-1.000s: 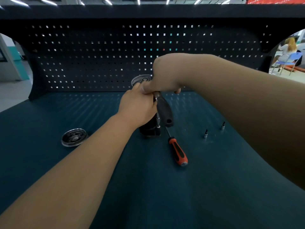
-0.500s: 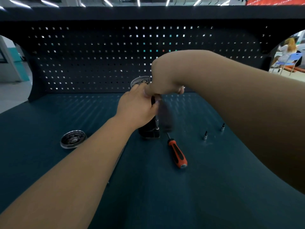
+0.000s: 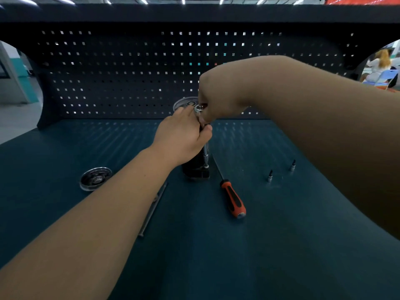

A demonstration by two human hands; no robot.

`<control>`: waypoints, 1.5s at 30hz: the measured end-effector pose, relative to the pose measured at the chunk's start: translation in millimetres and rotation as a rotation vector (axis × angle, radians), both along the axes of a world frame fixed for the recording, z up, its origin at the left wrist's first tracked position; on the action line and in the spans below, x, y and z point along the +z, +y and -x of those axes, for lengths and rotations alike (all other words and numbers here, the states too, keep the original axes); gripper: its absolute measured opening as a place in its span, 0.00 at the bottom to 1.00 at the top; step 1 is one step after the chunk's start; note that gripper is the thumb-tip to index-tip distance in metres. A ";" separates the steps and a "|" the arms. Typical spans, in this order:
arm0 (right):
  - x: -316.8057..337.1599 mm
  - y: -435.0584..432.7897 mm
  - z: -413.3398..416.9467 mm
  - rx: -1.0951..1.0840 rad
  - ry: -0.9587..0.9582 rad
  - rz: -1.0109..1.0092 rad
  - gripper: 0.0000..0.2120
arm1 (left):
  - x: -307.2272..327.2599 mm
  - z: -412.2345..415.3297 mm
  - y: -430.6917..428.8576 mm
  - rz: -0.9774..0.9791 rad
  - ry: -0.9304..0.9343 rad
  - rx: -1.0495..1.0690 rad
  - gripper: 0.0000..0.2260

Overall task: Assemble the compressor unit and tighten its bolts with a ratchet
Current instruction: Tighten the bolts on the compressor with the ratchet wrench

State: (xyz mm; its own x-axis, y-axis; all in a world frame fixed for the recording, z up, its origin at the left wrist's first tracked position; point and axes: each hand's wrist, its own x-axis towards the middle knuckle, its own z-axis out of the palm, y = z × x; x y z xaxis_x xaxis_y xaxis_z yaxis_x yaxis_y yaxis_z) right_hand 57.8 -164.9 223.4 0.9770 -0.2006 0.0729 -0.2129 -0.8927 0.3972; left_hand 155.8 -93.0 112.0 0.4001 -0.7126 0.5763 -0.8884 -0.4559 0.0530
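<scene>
Fingers [image 3: 207, 116] of the right hand [image 3: 218, 98] pinch the ratchet [image 3: 198, 108] head; the left hand [image 3: 181, 137] grips the compressor unit [image 3: 195, 171], upright on the tabletop [image 3: 270, 245]. If the long extension [image 3: 205, 152] tilts, it may slip off the bolt.

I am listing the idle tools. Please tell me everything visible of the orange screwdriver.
The screwdriver lies flat on the dark blue table, to the right of the black unit. Its handle is orange with black grip panels, seemingly plastic, with a grey end cap toward the camera. A thin dark shaft points away, toward the unit. Nothing but the table touches it.
</scene>
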 end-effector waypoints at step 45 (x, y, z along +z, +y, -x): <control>-2.2 7.7 6.3 -0.002 -0.017 0.148 0.14 | -6.7 8.7 -13.5 -0.014 -0.060 0.146 0.21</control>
State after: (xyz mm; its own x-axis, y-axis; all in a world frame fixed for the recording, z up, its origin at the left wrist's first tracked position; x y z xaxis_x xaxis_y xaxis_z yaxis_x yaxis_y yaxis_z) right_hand 51.5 -157.2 221.1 0.9749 -0.1884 0.1183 -0.2225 -0.8241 0.5209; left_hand 147.2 -106.5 105.3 0.4651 -0.6574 0.5929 -0.8142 -0.5805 -0.0048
